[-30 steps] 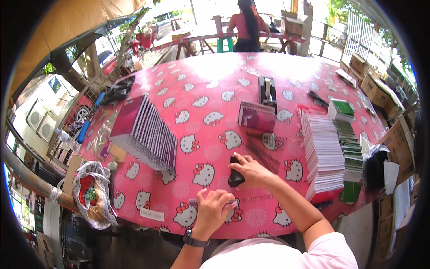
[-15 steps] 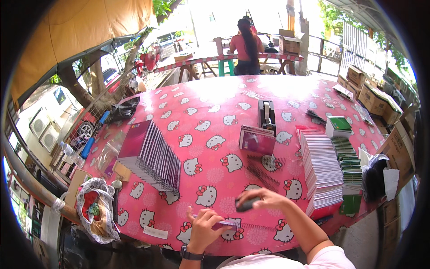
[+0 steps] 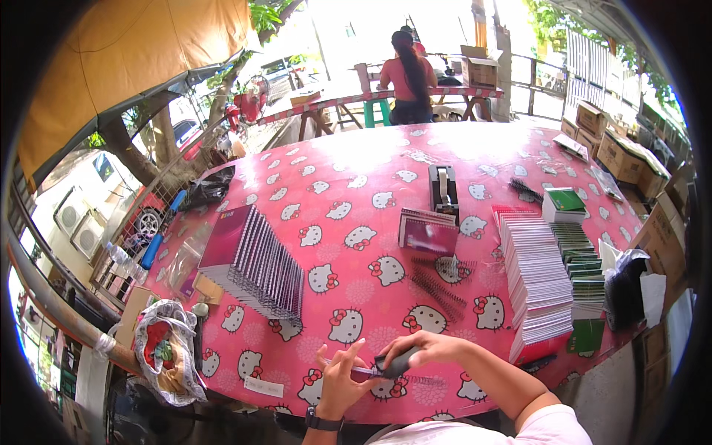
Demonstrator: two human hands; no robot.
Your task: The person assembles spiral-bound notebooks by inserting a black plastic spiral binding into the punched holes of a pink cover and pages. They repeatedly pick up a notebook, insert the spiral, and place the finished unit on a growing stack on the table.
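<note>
My left hand [image 3: 344,377], with a dark watch at its wrist, grips a thin notebook [image 3: 362,369] seen almost edge-on above the near table edge. In my right hand [image 3: 432,348] is a rounded black tool [image 3: 396,364], close against the notebook's right end; its exact kind does not show. A thin spiral coil [image 3: 426,382] sticks out rightward from beneath the tool. Fingers of my left hand hide much of the notebook. Loose dark spiral coils [image 3: 439,295] lie farther up the table, below a few small purple notebooks [image 3: 429,233].
A tall row of purple spiral notebooks [image 3: 226,241] stands left. On the right are stacks of white-paged booklets [image 3: 535,285] and green booklets [image 3: 582,259]. A black tape dispenser [image 3: 443,191] sits mid-table. A plastic bag [image 3: 165,348] hangs at the left edge. Beyond, a person [image 3: 409,78] sits.
My right hand has brought the black tool down and left, against the notebook's end by my left hand. The left hand's fingers have lifted and spread somewhat. The view has shifted slightly.
</note>
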